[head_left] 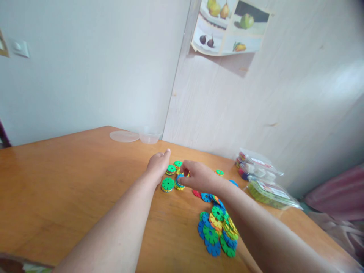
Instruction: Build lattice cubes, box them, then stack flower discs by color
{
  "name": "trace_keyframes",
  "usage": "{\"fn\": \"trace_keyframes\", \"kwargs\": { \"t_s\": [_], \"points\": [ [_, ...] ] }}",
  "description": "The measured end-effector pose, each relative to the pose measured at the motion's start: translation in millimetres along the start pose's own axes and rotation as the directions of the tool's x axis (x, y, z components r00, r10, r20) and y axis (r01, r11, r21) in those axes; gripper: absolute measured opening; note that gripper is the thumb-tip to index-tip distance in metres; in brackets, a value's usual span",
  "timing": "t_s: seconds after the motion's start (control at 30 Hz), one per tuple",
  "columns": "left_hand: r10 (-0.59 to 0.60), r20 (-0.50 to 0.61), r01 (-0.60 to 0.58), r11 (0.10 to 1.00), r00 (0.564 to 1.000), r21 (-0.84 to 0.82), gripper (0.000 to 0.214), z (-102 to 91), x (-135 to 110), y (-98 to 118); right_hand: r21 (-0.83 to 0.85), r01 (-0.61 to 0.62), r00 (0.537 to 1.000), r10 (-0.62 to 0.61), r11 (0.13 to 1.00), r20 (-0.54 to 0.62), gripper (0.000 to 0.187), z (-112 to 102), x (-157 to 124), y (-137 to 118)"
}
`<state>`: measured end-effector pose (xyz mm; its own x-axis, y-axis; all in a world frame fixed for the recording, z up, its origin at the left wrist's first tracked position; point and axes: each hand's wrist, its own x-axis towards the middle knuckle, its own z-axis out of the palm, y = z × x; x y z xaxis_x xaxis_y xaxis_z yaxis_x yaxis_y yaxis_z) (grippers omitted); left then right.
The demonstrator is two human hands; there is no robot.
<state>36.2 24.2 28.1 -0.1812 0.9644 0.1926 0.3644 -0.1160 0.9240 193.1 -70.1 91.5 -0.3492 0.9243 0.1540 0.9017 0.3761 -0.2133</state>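
Note:
My left hand (158, 166) is held upright on the table with a digit stretched out, just left of several small stacks of notched plastic discs. A green disc (168, 184) tops the stack nearest me, and another green disc (171, 169) tops one beside the hand; I see nothing held in it. My right hand (199, 176) reaches over from the right, thumb and forefinger curled onto a blue disc (179, 176) on top of a yellow-edged stack. Behind them is a further stack under a green disc (178, 163). The right hand partly hides the stacks behind it.
A loose heap of mixed discs (211, 234) lies under my right forearm, with a small stack (219, 172) beyond. Clear packs (257, 168) and a green-filled pack (270, 193) sit at right. At the wall stand a clear tub (150, 137) and its lid (124, 136).

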Motion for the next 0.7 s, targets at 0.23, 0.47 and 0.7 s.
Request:
{"fn": "trace_keyframes", "kwargs": {
  "t_s": [0.23,0.47,0.7],
  "points": [
    [-0.025,0.025,0.026,0.999,0.999,-0.045,0.051,-0.9,-3,3,-0.094,-0.142,0.969,0.158,0.985,0.19,0.024,-22,-35,60],
    [-0.016,0.036,0.017,0.999,0.999,-0.029,0.05,-0.9,-3,3,-0.222,-0.132,0.93,0.198,0.966,0.311,0.045,-18,-59,64],
    [-0.007,0.038,0.009,0.999,0.999,-0.034,0.049,-0.9,-5,3,-0.239,-0.131,0.932,0.202,0.962,0.3,0.046,-7,-55,65]
  ]
}}
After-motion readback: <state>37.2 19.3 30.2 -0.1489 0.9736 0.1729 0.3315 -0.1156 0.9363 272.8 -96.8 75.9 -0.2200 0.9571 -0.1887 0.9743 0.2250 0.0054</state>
